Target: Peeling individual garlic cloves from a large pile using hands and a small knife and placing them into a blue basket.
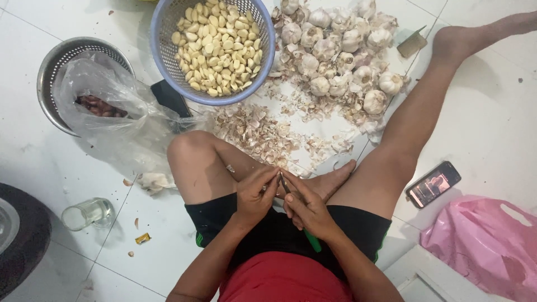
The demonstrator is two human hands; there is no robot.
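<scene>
Head view: the left hand [254, 196] has its grip closed narrow, pinching a garlic clove [278, 178] between thumb and fingertips just above the person's folded foot. The right hand [307, 210] has its grip closed around a small knife [285, 183], whose blade tip meets the clove; a green part, probably the handle, shows below the palm.

Past the hands, loose garlic skins [254, 131] lie scattered on the white tiled floor [492, 112]. Beyond them stands a blue basket [268, 56] of peeled cloves, with a heap of whole garlic bulbs [341, 47] at its right. A steel colander [47, 72] holding a clear plastic bag sits towards the floor's left edge; a phone [433, 183] and pink bag [486, 240] lie at the right.

Hazard: the blade works close to the left fingertips; a slip on the dry skin could probably cut them or the bare leg beneath.
</scene>
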